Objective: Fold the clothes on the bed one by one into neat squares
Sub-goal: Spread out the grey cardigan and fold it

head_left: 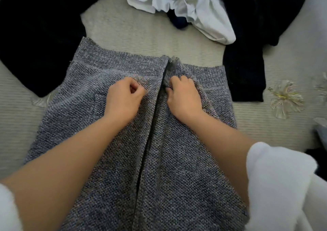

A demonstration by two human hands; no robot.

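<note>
A grey knit garment [123, 160] lies on the bed [123, 27], its long axis running straight away from the person, with two flaps meeting along a centre line. The right hand [184, 98] curls its fingers [177, 81] into bunched knit just right of that line. The left hand [123, 98], equally near, is curled at the left flap's edge; whether it grips is unclear.

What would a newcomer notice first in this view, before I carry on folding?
The big grey knitted garment runs down the middle of the beige bedspread. The left hand and the right hand lie on it with fingers curled, either side of its centre opening. Beyond it lies a crumpled white cloth garment, with one black garment to its left and a second black garment to its right.
</note>
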